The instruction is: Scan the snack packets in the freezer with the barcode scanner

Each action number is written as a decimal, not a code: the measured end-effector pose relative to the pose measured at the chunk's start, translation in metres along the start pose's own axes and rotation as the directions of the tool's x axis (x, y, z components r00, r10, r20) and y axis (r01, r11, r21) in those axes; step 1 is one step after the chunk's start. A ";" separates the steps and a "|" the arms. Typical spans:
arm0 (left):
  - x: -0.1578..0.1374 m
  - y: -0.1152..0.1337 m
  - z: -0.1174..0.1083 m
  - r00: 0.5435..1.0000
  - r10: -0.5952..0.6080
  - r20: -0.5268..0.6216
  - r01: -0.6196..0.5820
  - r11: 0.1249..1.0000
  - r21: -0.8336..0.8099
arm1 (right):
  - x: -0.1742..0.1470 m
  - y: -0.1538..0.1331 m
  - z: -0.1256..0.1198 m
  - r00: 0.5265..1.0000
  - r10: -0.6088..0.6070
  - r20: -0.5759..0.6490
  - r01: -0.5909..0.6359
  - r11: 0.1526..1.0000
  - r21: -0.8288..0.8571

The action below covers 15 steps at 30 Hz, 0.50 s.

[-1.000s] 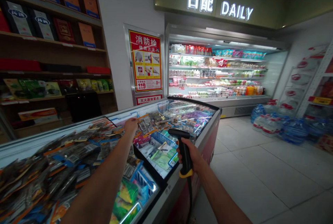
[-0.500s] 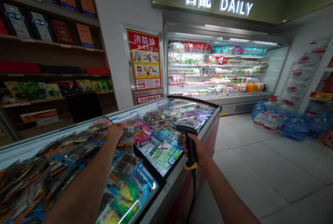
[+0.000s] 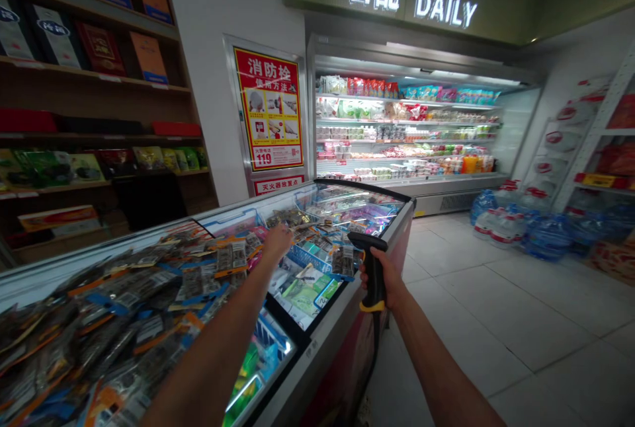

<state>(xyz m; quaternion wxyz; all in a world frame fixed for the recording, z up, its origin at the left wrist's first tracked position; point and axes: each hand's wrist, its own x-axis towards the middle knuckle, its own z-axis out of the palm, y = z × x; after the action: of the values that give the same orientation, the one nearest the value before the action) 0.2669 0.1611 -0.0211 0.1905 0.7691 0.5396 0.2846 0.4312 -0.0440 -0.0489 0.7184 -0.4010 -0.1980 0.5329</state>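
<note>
In my right hand (image 3: 387,276) is a black and yellow barcode scanner (image 3: 376,278), held upright by its handle beside the freezer's edge. Its cable hangs down below. My left hand (image 3: 278,242) reaches over the chest freezer, close to the packets (image 3: 292,217) around the blue basket (image 3: 303,259). Its fingertips are small and partly hidden, so whether they grip anything does not show. Short of that hand, an orange-edged packet (image 3: 231,256) lies on a wide heap of dark snack packets (image 3: 124,295). Green and white bags (image 3: 307,291) sit inside the freezer.
The freezer's rim (image 3: 342,311) runs along my right side. Beyond stands a lit open refrigerator (image 3: 407,182). Water bottles (image 3: 550,236) stand on the tiled floor (image 3: 476,301) at the right. Shelves with boxes (image 3: 149,57) line the left.
My left hand has let go of the orange-edged packet and moved right and farther out. The scanner has shifted slightly right in view, still in my right hand.
</note>
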 end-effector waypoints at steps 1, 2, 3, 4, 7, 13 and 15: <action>-0.006 0.012 0.015 0.999 0.022 0.049 -0.021 1.000 -0.023 | 0.000 -0.001 -0.003 1.000 0.002 -0.012 -0.002 1.000 0.000; -0.012 0.023 0.029 0.994 0.044 0.096 -0.040 0.998 -0.044 | -0.001 -0.001 -0.005 1.000 0.009 -0.026 -0.009 1.000 -0.001; -0.018 0.032 0.043 0.989 0.053 0.137 -0.044 0.997 -0.066 | -0.001 -0.002 -0.007 0.999 0.012 -0.036 -0.012 1.000 0.000; -0.024 0.039 0.055 0.985 0.054 0.163 -0.041 0.996 -0.082 | -0.002 -0.003 -0.009 0.999 0.009 -0.045 -0.009 1.000 0.001; -0.037 0.050 0.083 0.977 0.025 0.213 0.003 0.991 -0.132 | -0.004 -0.004 -0.012 0.998 0.013 -0.054 -0.013 1.000 0.006; -0.034 0.042 0.088 0.978 -0.066 0.199 0.120 0.954 -0.275 | -0.007 0.002 -0.009 0.999 0.016 -0.044 -0.017 1.000 -0.011; -0.026 0.032 0.077 0.983 -0.101 0.156 0.148 0.933 -0.329 | -0.008 0.005 -0.004 0.999 0.035 -0.018 -0.036 0.999 -0.017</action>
<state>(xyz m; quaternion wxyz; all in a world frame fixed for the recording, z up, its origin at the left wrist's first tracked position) 0.3328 0.1262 -0.0665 0.3742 0.7066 0.5160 0.3074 0.4280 -0.0524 -0.0538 0.7070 -0.4154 -0.1891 0.5402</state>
